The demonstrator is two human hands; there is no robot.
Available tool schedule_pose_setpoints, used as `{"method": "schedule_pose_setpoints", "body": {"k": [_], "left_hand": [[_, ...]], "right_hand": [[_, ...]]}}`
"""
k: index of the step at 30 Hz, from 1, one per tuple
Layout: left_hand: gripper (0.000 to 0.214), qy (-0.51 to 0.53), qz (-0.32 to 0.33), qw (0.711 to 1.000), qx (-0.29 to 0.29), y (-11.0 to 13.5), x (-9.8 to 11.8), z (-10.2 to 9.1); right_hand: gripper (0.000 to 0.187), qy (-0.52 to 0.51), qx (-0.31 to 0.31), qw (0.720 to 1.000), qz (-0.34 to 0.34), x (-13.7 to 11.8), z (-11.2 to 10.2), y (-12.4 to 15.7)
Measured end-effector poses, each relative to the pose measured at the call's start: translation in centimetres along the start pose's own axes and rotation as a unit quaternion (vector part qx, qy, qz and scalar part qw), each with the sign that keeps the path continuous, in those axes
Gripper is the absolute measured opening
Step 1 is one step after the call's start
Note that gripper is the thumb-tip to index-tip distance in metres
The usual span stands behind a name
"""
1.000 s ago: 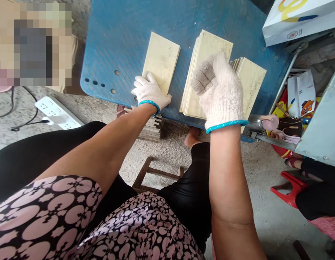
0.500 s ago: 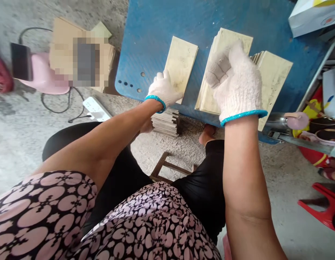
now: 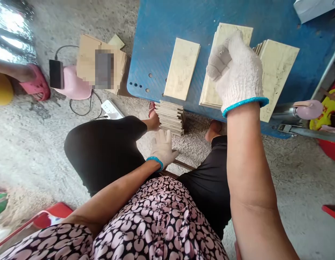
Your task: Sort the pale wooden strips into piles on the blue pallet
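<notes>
- Left hand [image 3: 162,148], in a white knit glove with a teal cuff: fingers spread open, holding nothing, low between the knees, just near of the grey stack of thin boards [image 3: 170,117] on the concrete floor [image 3: 34,144].
- Single pale rectangular board [image 3: 182,68]: flat on the blue bench [image 3: 156,32], untouched.
- Middle stack of pale boards [image 3: 210,90]: at the near bench edge.
- Right hand [image 3: 236,70], gloved alike: fingers curled loosely over the middle stack; grip cannot be told.
- Right stack of pale boards [image 3: 278,65]: just beside it.
</notes>
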State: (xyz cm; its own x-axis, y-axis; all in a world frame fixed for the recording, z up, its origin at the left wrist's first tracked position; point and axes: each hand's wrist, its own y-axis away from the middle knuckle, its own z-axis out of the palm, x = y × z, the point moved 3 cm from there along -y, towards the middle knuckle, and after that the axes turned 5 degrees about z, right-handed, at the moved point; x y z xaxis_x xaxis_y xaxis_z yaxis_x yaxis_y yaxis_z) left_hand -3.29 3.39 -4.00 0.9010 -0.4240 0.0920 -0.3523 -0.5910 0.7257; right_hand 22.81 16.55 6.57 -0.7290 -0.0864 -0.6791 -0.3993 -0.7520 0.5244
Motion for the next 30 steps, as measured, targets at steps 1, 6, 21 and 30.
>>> {"method": "schedule_pose_setpoints", "body": {"k": [1, 6, 21, 30], "left_hand": [[0.104, -0.009, 0.002, 1.0, -0.003, 0.0, 0.1, 0.4], [0.108, -0.038, 0.016, 0.999, 0.012, -1.0, 0.2, 0.4], [0.092, -0.035, 0.028, 0.999, 0.014, -1.5, 0.4, -0.4], [0.091, -0.042, 0.066, 0.996, 0.042, -1.4, 0.4, -0.5]], "right_hand": [[0.027, -0.001, 0.001, 1.0, 0.0, 0.0, 0.0, 0.0], [0.027, 0.009, 0.001, 1.0, 0.007, -0.1, 0.1, 0.1], [0.033, 0.109, 0.062, 0.992, -0.022, -1.9, -2.3, 1.5], [0.033, 0.182, 0.158, 0.971, 0.009, -3.4, -7.0, 4.5]]}}
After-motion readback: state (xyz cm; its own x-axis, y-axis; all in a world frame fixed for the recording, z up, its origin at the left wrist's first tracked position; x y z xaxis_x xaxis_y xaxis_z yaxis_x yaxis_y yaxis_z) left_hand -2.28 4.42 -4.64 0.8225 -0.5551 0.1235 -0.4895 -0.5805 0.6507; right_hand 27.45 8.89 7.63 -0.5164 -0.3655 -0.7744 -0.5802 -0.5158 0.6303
